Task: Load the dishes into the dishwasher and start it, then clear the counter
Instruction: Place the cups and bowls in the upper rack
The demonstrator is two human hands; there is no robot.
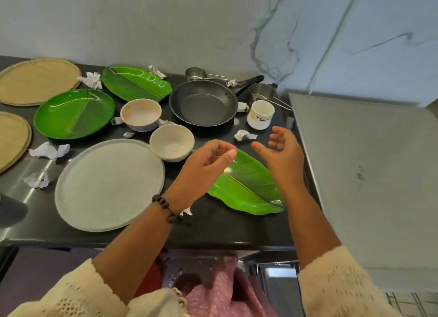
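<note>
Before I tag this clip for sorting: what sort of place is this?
Most likely a home kitchen: a dark counter against a marble-look wall, crowded with used dishes such as a frying pan and bowls.

A dark counter (pixel 213 224) is carrying a grey round plate (pixel 109 186) at lower left, two white bowls (pixel 171 142) mid-frame, a black frying pan (pixel 203 102) above them, three green leaf-patterned plates (pixel 251 186), tan woven trays (pixel 35 80) at the left edge, a white cup (pixel 260 114), steel measuring cups (pixel 260 93) and crumpled paper scraps (pixel 244 135) lying scattered between them.
</note>
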